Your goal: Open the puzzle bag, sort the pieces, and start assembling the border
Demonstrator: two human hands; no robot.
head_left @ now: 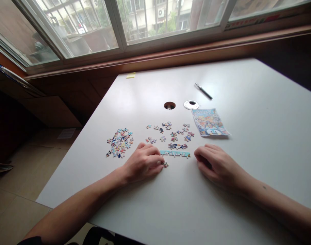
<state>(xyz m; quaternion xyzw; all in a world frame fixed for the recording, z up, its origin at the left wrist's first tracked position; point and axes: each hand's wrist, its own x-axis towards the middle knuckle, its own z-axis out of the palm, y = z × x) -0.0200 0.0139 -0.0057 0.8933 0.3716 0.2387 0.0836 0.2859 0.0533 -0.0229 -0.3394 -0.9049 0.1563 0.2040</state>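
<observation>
**Puzzle just begun: one short strip joined, most pieces loose**

Puzzle work here looks to be near its start. One short blue strip [175, 154] of joined pieces lies on the white table [247, 112], between the two hands. That strip is the only part that looks put together.

The left hand [142, 163] rests on the table with its fingers curled close together. Its fingertips touch a small loose piece [165, 164] just below the left end of the strip. I cannot tell if the hand pinches the piece or only presses on it.

The right hand [216, 165] lies just to the right of the strip. Its fingers are bent and close together, and it seems to hold nothing.

A lot is left, I think. A heap of pieces [119, 142] sits to the left, near the left hand, all mixed up. More scattered pieces [170, 134] lie spread out behind the strip, most of them apart from each other.

A picture sheet [210, 122] with bright colours lies flat behind the right hand. Farther back there is a pen [203, 91], a round hole [169, 105] in the table and a round cap [191, 104] beside it. A small yellow note [131, 75] sits at the far edge, near the window [94, 27].
</observation>
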